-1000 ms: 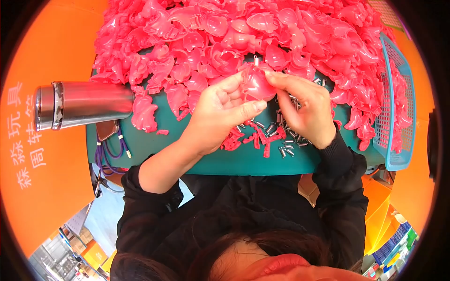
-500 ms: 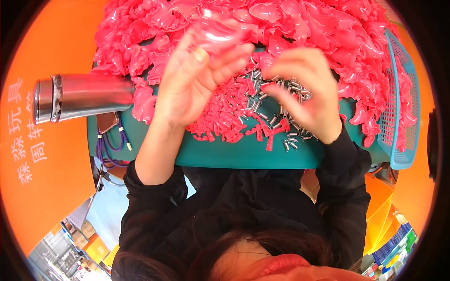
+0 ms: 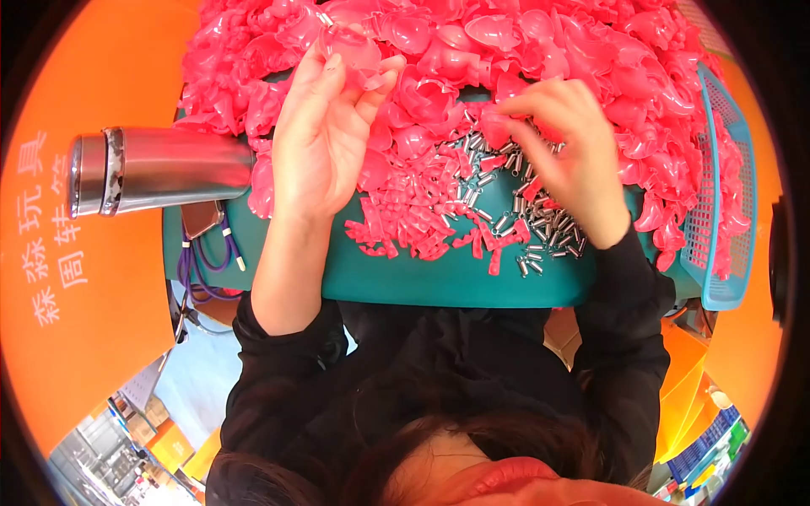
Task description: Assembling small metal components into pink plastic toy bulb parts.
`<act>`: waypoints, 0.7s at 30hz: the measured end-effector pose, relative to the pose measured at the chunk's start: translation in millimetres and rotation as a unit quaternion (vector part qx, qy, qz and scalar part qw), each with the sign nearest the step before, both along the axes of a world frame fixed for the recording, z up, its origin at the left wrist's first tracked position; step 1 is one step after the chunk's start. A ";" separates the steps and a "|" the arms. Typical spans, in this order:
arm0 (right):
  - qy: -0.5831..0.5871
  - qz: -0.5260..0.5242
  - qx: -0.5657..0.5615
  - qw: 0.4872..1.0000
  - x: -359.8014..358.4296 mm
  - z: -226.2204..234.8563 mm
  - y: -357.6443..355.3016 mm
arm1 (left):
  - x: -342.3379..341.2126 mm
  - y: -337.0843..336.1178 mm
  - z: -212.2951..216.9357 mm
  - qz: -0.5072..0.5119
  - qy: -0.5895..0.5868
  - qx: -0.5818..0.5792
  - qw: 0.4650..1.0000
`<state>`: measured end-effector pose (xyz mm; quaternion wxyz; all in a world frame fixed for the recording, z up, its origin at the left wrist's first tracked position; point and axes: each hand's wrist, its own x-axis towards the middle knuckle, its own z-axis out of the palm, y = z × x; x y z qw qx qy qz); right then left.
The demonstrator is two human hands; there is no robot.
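Heaps of pink shells (image 3: pixel 523 51) filling teal tray (image 3: pixel 439 282), left hand (image 3: pixel 325 135) gripping one, right hand (image 3: pixel 565 152) pinching metal pins (image 3: pixel 498 181)

Probably a workshop: heaped pink plastic parts (image 3: pixel 506 51).

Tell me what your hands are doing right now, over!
Left hand up, fingers holding a pink plastic shell. Right hand picking among small metal pins. Steel flask lies off to the left.

Bright even light, saturated colours, glare on the steel flask (image 3: pixel 160 171), fisheye bending, dark vignette at rim
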<state>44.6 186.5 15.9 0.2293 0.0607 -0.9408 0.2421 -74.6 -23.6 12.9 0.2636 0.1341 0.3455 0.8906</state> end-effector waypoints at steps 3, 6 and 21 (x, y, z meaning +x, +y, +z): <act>0.000 0.043 0.017 0.999 -9.2 -14.0 -25.7 | 4.3 2.2 4.0 0.020 0.037 -0.029 0.999; -0.004 0.034 0.031 0.999 -12.1 -21.1 -27.1 | 9.0 6.8 3.9 0.001 0.073 -0.058 0.996; -0.124 0.069 -0.605 0.784 13.8 -0.4 -25.5 | 44.6 25.4 -29.2 -0.061 0.242 -0.128 0.960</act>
